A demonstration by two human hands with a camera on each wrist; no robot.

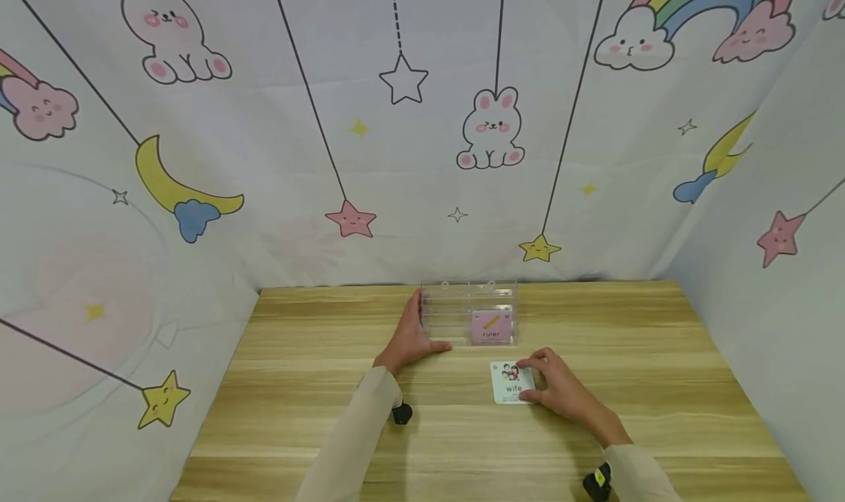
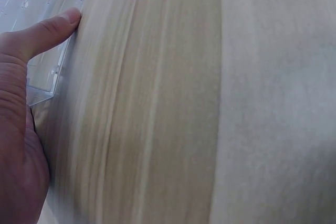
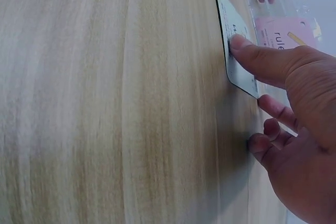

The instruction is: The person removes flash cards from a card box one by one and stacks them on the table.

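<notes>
In the head view a clear plastic card rack point(image 1: 445, 318) stands at the back of the table. My left hand point(image 1: 411, 337) grips its left side, the thumb along the front bottom edge and the fingers around the side. A pink flashcard reading "ruler" point(image 1: 491, 327) sits in the rack's lower right compartment. In front of the rack, my right hand point(image 1: 560, 386) pinches the right part of a pale flashcard reading "wife" point(image 1: 505, 383), which shows a small family picture. The right wrist view has the thumb point(image 3: 257, 59) on the face of this card, which is tilted.
The wood-grain table point(image 1: 297, 384) ends at the back against a white cloth wall point(image 1: 429, 252) printed with rabbits, stars and rainbows. Cloth walls also rise to the left and right. A black wrist device point(image 1: 400, 413) sits at the left cuff, another point(image 1: 597, 482) at the right.
</notes>
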